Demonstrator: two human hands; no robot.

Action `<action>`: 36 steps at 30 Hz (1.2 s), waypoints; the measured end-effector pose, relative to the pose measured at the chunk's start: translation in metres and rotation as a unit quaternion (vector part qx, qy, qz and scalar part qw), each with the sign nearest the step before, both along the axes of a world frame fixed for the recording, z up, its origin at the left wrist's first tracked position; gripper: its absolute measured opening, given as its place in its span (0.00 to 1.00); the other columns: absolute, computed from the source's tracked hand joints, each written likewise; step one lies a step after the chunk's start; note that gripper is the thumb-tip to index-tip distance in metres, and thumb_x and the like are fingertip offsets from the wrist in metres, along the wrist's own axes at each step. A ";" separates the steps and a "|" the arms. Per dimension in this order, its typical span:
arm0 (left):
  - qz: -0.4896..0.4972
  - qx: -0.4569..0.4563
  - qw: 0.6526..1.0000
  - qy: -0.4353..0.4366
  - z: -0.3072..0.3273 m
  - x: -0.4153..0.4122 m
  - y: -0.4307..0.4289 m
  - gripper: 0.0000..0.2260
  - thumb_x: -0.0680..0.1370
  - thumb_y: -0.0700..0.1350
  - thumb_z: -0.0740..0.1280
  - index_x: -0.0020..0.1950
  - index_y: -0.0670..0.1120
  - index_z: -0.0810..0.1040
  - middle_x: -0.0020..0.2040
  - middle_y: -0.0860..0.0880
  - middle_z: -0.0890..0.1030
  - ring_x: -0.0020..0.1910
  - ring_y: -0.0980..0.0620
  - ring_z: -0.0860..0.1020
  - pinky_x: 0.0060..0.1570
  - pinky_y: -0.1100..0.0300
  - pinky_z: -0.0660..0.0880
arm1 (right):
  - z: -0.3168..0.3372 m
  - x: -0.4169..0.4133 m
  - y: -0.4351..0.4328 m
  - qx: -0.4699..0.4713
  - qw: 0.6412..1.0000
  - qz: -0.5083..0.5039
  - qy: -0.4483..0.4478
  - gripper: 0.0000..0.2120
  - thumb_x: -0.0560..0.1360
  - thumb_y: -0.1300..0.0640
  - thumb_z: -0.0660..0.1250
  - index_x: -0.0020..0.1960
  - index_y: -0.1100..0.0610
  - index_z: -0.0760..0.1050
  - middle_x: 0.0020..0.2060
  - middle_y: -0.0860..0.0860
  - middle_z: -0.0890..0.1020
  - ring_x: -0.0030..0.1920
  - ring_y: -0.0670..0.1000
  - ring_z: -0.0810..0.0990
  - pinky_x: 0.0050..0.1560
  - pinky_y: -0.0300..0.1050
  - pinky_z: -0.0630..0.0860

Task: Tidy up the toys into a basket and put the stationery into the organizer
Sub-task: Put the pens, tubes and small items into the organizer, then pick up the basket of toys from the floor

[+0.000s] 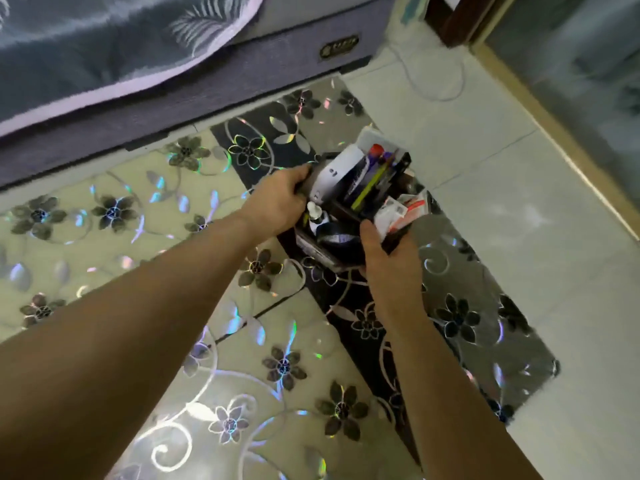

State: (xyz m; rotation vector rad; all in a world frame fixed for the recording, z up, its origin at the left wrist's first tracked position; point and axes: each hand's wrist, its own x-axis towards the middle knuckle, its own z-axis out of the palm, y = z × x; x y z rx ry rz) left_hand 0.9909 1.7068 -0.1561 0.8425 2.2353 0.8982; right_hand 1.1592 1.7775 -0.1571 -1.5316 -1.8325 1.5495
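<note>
Head view. Floor of pale tiles [502, 174], partly covered by shiny floral mat [104, 216] in cream and dark panels. Bed [173, 81] along the top edge, patterned blanket [86, 39] hanging over it. White cable [433, 81] loops on the tiles near the bed corner. Dark organizer [349, 216] over the mat's dark strip, packed with pens, a bottle, small boxes. Left hand [277, 202] grips its left side, fingers curled on the rim. Right hand [391, 265] grips the near right corner, thumb on top.
</note>
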 end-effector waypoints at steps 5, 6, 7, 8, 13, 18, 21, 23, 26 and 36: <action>0.032 -0.007 0.999 -0.024 -0.007 -0.027 0.036 0.18 0.74 0.37 0.61 0.62 0.47 0.77 0.55 0.43 0.82 0.54 0.43 0.79 0.55 0.50 0.77 | -0.010 -0.030 0.033 0.023 0.998 0.025 -0.046 0.30 0.77 0.46 0.66 0.71 0.60 0.62 0.58 0.55 0.80 0.55 0.54 0.80 0.50 0.42 0.73; 0.041 -0.014 0.999 -0.021 -0.010 -0.028 0.038 0.17 0.74 0.35 0.61 0.60 0.44 0.78 0.55 0.41 0.81 0.55 0.42 0.79 0.54 0.52 0.76 | -0.012 -0.034 0.035 0.026 0.997 0.028 -0.060 0.30 0.77 0.45 0.65 0.71 0.60 0.62 0.58 0.56 0.80 0.56 0.56 0.79 0.50 0.43 0.73; 0.047 -0.025 0.998 -0.019 -0.015 -0.030 0.037 0.16 0.73 0.34 0.60 0.59 0.43 0.78 0.55 0.40 0.81 0.55 0.42 0.79 0.52 0.54 0.75 | -0.017 -0.037 0.033 0.027 0.997 0.032 -0.071 0.31 0.76 0.44 0.65 0.71 0.60 0.62 0.59 0.57 0.79 0.57 0.58 0.79 0.52 0.46 0.73; 0.047 -0.030 0.998 -0.024 -0.019 -0.031 0.035 0.17 0.73 0.33 0.59 0.59 0.43 0.78 0.55 0.40 0.81 0.55 0.41 0.78 0.51 0.54 0.74 | -0.020 -0.039 0.031 0.032 0.996 0.035 -0.080 0.31 0.77 0.44 0.65 0.72 0.60 0.62 0.59 0.57 0.79 0.58 0.58 0.78 0.54 0.47 0.74; 0.020 0.005 0.995 -0.095 -0.040 -0.034 0.023 0.19 0.78 0.46 0.59 0.68 0.59 0.69 0.62 0.48 0.79 0.60 0.46 0.77 0.61 0.48 0.74 | -0.020 -0.033 0.028 0.035 0.994 0.046 -0.096 0.28 0.79 0.48 0.63 0.73 0.60 0.60 0.59 0.55 0.79 0.56 0.55 0.79 0.45 0.36 0.67; 0.158 0.060 0.981 -0.100 -0.042 -0.001 -0.015 0.22 0.81 0.42 0.55 0.75 0.52 0.60 0.66 0.43 0.75 0.61 0.43 0.75 0.64 0.52 0.71 | -0.013 -0.024 -0.004 0.028 0.998 0.020 -0.044 0.24 0.78 0.53 0.63 0.70 0.61 0.63 0.48 0.54 0.81 0.45 0.49 0.78 0.54 0.54 0.78; 0.163 0.058 0.984 -0.042 -0.030 0.036 -0.072 0.21 0.81 0.40 0.56 0.74 0.51 0.62 0.63 0.39 0.77 0.58 0.41 0.76 0.55 0.62 0.69 | -0.004 -0.015 -0.054 0.011 0.997 0.062 -0.054 0.28 0.79 0.53 0.62 0.76 0.58 0.56 0.54 0.50 0.80 0.51 0.49 0.77 0.53 0.40 0.72; 0.164 0.070 0.983 -0.039 -0.025 0.059 -0.111 0.21 0.81 0.41 0.58 0.74 0.49 0.63 0.68 0.47 0.73 0.65 0.49 0.73 0.60 0.69 0.65 | -0.002 -0.008 -0.092 0.001 0.992 0.103 -0.072 0.29 0.80 0.50 0.61 0.76 0.57 0.56 0.60 0.53 0.79 0.59 0.52 0.77 0.57 0.39 0.70; 0.180 0.078 0.979 -0.045 -0.013 0.086 -0.176 0.20 0.81 0.42 0.59 0.73 0.51 0.64 0.69 0.57 0.69 0.65 0.57 0.71 0.64 0.71 0.65 | 0.008 -0.006 -0.156 -0.011 0.983 0.160 -0.090 0.32 0.80 0.48 0.60 0.78 0.53 0.51 0.70 0.54 0.72 0.67 0.53 0.73 0.63 0.39 0.66; 0.282 0.052 0.958 0.016 0.044 0.143 -0.452 0.18 0.79 0.40 0.64 0.68 0.47 0.72 0.66 0.53 0.74 0.60 0.56 0.76 0.59 0.70 0.69 | 0.062 0.010 -0.411 -0.055 0.947 0.307 -0.082 0.32 0.80 0.47 0.59 0.78 0.49 0.49 0.73 0.50 0.68 0.70 0.50 0.69 0.63 0.39 0.66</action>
